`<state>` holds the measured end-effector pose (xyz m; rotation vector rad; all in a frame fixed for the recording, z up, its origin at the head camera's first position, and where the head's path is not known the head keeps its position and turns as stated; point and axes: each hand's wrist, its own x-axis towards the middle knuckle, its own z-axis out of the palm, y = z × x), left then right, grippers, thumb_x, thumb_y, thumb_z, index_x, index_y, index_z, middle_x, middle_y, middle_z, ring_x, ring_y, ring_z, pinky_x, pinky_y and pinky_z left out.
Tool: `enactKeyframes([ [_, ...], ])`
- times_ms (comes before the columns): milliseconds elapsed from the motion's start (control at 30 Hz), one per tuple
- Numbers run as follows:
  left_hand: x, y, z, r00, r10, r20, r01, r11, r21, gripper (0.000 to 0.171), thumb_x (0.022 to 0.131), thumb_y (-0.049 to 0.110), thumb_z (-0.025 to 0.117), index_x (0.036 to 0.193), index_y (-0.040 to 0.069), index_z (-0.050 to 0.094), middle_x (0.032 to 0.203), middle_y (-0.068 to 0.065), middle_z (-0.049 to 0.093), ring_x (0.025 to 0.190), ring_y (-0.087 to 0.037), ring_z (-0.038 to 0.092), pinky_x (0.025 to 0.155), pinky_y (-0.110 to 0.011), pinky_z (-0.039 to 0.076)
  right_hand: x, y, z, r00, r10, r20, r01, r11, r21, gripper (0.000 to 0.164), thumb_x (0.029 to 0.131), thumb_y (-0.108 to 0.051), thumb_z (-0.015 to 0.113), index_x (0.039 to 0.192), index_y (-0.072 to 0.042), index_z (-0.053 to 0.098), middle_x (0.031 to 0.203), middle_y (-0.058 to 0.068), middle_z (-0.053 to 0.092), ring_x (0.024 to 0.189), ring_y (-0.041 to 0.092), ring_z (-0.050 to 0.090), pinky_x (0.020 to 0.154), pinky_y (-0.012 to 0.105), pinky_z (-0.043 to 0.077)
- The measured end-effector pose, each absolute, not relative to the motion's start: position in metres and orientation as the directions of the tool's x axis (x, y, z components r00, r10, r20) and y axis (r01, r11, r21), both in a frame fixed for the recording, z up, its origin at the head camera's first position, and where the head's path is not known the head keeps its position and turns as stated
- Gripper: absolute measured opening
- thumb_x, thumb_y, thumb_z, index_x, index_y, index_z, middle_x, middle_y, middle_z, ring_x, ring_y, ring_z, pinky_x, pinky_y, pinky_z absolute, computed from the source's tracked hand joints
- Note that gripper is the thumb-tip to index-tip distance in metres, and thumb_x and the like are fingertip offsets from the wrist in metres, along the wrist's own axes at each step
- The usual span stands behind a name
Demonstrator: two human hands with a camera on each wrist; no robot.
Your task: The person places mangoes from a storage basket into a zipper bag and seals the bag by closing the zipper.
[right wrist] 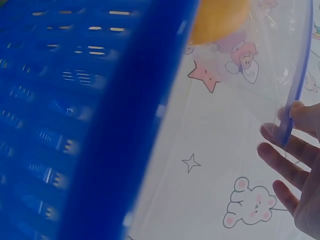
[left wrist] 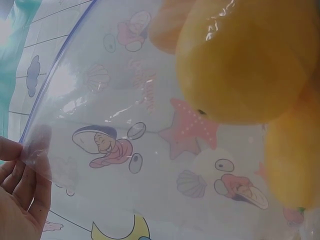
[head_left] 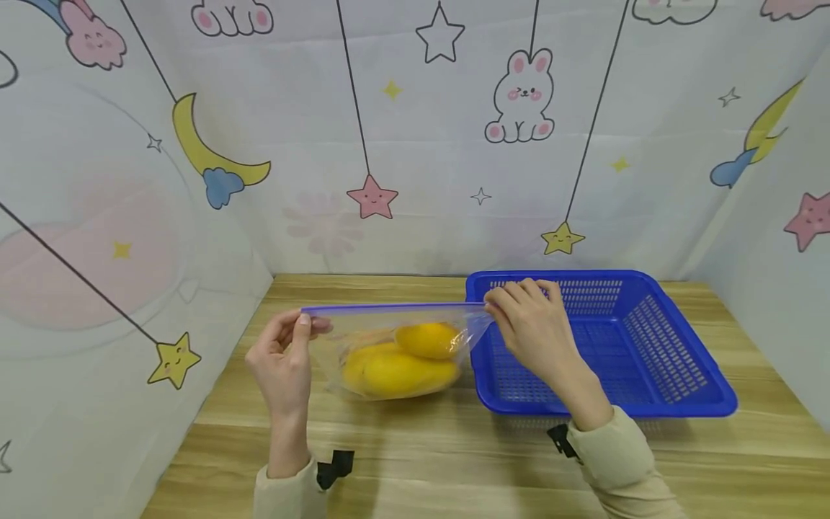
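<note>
A clear zip bag [head_left: 382, 324] printed with cartoon figures hangs between my two hands, its purple zip strip stretched level along the top. Inside lie several yellow mangoes [head_left: 408, 371], bunched toward the bottom. My left hand [head_left: 288, 360] pinches the left end of the strip between thumb and fingers. At the other end, my right hand [head_left: 534, 328] pinches the strip's right corner, over the basket's left rim in the head view. The right wrist view shows its thumb and forefinger on the strip, the other fingers spread.
A blue plastic basket [head_left: 703, 360] with slotted walls stands on the right of the wooden table [head_left: 441, 461]. White cloth [head_left: 434, 144] with cartoon rabbits, stars and moons hangs behind and at both sides. Black wrist mounts [head_left: 333, 468] show at the beige sleeves.
</note>
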<state>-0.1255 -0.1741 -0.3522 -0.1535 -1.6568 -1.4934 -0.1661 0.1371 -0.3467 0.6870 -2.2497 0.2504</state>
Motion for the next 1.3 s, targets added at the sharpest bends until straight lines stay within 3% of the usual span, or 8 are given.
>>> enactKeyframes([
  [433,-0.123,-0.179,-0.352,-0.617,-0.444,0.65,0.596,0.275,0.754,0.015,0.092,-0.001,0.059,0.086,-0.012,0.067,0.074,0.015,0.071,0.064,-0.003,0.07,0.068,-0.019,0.059,-0.167,0.14,-0.351,-0.581,-0.391,0.714,-0.549,0.836,0.011,0.006,0.093,-0.02,0.062,0.094,-0.017,0.067,0.083,0.001,0.067,0.084,0.026,0.06,0.086,0.049,0.042],
  [733,-0.12,-0.18,-0.351,-0.643,-0.38,0.665,0.618,0.256,0.743,0.014,0.092,0.0,0.059,0.088,-0.011,0.068,0.077,0.013,0.072,0.067,-0.004,0.07,0.072,-0.018,0.058,-0.152,0.13,-0.349,-0.678,-0.256,0.689,-0.469,0.873,-0.137,0.012,0.091,-0.018,0.065,0.102,-0.014,0.07,0.096,0.005,0.067,0.093,0.029,0.057,0.087,0.049,0.041],
  [967,-0.123,-0.177,-0.353,-0.669,-0.339,0.661,0.622,0.231,0.748,0.015,0.093,0.002,0.06,0.089,-0.01,0.068,0.078,0.012,0.072,0.068,-0.004,0.07,0.072,-0.019,0.058,-0.128,0.099,-0.344,-0.623,-0.15,0.767,-0.529,0.804,-0.272,0.019,0.086,-0.009,0.07,0.105,-0.007,0.068,0.099,0.011,0.066,0.084,0.026,0.06,0.072,0.038,0.047],
  [1133,-0.124,-0.176,-0.354,-0.675,-0.334,0.658,0.626,0.213,0.75,0.016,0.093,0.004,0.06,0.088,-0.01,0.067,0.078,0.011,0.073,0.068,-0.005,0.071,0.071,-0.02,0.059,-0.118,0.071,-0.342,-0.676,-0.181,0.714,-0.571,0.742,-0.352,0.03,0.088,-0.009,0.068,0.118,-0.008,0.064,0.107,0.007,0.065,0.075,0.015,0.057,0.061,0.027,0.051],
  [1300,-0.124,-0.175,-0.352,-0.684,-0.33,0.65,0.623,0.198,0.756,0.017,0.093,0.004,0.06,0.088,-0.01,0.067,0.078,0.01,0.073,0.068,-0.006,0.071,0.072,-0.021,0.059,-0.119,0.055,-0.345,-0.708,-0.215,0.673,-0.577,0.725,-0.376,0.034,0.09,-0.01,0.065,0.124,-0.01,0.061,0.112,0.006,0.065,0.078,0.014,0.06,0.061,0.027,0.052],
])
